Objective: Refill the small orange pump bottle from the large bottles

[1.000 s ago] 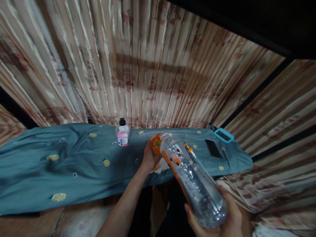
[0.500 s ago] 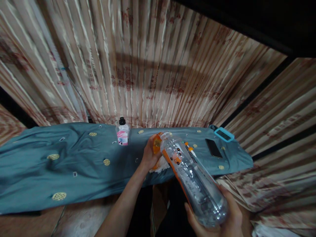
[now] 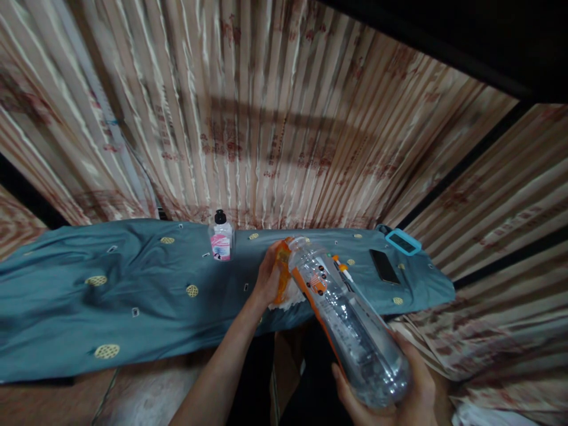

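My right hand (image 3: 402, 399) grips the base of a large clear plastic bottle (image 3: 350, 325) with an orange label, tilted so its neck points away toward the table. My left hand (image 3: 268, 278) is closed around the orange cap end at the bottle's neck, with a white and orange cloth (image 3: 290, 293) bunched just beneath it. The bottle hangs over the near edge of a table covered by a teal cloth (image 3: 133, 290).
A small bottle with a black cap and pink label (image 3: 220, 239) stands at the back of the table. A dark phone (image 3: 384, 266) and a blue-framed device (image 3: 402, 242) lie at the right end. Striped curtains (image 3: 266, 118) hang behind and to the right.
My left hand has shifted slightly down along the bottle's neck over the cloth. The bottle and my right hand have stayed almost still.
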`<state>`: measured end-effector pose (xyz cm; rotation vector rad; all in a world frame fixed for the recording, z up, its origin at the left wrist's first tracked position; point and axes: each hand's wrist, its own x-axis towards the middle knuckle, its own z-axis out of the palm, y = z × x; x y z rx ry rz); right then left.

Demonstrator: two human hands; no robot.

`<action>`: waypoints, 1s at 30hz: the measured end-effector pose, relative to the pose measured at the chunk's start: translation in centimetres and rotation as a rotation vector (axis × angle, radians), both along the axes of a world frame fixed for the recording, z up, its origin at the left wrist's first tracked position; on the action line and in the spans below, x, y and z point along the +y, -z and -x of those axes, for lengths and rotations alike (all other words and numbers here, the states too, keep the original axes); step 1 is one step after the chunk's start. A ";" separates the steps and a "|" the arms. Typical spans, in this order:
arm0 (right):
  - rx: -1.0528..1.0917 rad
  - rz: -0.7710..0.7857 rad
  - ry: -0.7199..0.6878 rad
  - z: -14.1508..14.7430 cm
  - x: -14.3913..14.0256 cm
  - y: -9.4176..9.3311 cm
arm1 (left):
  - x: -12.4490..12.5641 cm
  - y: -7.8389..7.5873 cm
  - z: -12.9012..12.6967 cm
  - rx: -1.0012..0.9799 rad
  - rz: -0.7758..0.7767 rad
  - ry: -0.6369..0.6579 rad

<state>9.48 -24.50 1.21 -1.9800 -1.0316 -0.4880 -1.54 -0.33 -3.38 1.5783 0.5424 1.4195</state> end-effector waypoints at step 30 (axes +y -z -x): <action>-0.103 -0.100 -0.004 1.4 0.8 -1.0 | -0.2 -0.3 -0.2 0.128 0.013 -0.056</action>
